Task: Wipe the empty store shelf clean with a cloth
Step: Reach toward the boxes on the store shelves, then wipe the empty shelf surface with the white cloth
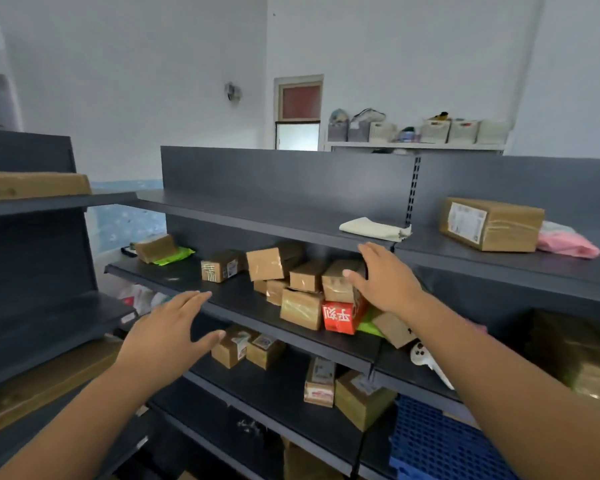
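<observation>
I take the top shelf point(257, 216) as my landmark: a long dark metal board with an upright back panel, bare along most of its run, so this looks like the surface to wipe. Under it, the next shelf down point(243, 303) carries a huddle of taped cardboard boxes point(278, 261) and 1 red carton point(340, 317). Beyond the slotted upright at the top shelf's right end, a larger parcel point(489, 223) sits beside something pink point(565, 242). Behind the back panel I see pale walls and a far ledge with baskets.

My 2 hands are both empty with fingers spread. The right hand point(381, 282) hovers just under the top shelf's front lip, in front of the boxes; the left hand point(172, 327) is lower, well below the top shelf, palm down.

The cloth point(374, 228) lies folded at the top shelf's right end, against the upright. It looks light, soft and limp, so I judge it will slump if lifted by 1 corner. I would gather the folded middle into the right palm, and it should slide easily over smooth metal.
</observation>
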Demonstrator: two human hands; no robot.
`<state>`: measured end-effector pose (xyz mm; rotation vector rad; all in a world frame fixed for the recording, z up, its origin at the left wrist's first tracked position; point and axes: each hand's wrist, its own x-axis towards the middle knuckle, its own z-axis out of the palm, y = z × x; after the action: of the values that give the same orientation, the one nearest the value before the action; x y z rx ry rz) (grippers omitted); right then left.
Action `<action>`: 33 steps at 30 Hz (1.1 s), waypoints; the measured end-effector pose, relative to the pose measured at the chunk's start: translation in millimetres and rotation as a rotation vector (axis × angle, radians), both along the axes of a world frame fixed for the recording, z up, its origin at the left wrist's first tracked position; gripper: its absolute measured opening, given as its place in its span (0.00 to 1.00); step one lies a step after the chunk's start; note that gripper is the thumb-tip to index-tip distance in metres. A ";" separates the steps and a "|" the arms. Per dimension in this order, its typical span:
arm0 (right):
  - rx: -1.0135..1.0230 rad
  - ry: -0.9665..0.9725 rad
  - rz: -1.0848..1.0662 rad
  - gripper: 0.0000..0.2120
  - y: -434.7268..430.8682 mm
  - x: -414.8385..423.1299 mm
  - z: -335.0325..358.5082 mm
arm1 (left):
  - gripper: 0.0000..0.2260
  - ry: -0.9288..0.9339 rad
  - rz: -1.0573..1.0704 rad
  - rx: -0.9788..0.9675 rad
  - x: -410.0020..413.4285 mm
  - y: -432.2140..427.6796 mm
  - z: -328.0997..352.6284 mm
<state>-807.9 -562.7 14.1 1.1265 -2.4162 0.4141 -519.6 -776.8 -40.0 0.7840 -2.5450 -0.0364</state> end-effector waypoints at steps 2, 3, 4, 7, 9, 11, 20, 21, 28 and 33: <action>-0.048 0.047 -0.010 0.32 -20.3 -29.7 12.8 | 0.34 -0.006 0.017 0.005 -16.8 -14.6 2.4; -0.065 0.065 -0.009 0.32 -30.5 -44.7 18.2 | 0.34 -0.013 0.023 -0.003 -25.8 -21.9 5.3; -0.070 0.069 -0.008 0.32 -40.8 -60.0 23.3 | 0.34 -0.017 0.026 -0.012 -35.0 -29.3 8.8; -0.009 0.023 -0.030 0.33 -69.5 -102.5 33.3 | 0.34 -0.014 0.030 -0.022 -60.6 -49.2 14.4; 0.030 0.011 -0.058 0.34 -84.0 -125.6 36.8 | 0.34 -0.013 0.039 -0.026 -77.5 -61.6 14.9; 0.083 -0.046 -0.085 0.38 -92.7 -140.7 40.1 | 0.34 -0.017 0.039 -0.022 -93.0 -72.0 13.9; 0.115 0.265 -0.103 0.17 -84.8 -122.2 19.4 | 0.31 -0.009 -0.064 0.013 -143.4 -89.9 -0.5; 0.104 0.277 -0.102 0.16 -80.6 -118.3 18.6 | 0.31 -0.014 -0.082 0.012 -145.7 -89.1 -0.7; -0.233 0.185 0.187 0.14 -106.2 -64.8 11.3 | 0.29 0.011 -0.093 -0.011 -129.3 -102.0 15.1; -0.250 -0.148 0.387 0.14 -185.6 -18.1 -10.7 | 0.29 -0.002 0.034 -0.004 -78.3 -128.8 8.3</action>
<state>-826.0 -748.3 3.3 1.4896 -2.1797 0.9251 -597.9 -905.6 -31.7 0.8258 -2.5321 -0.0203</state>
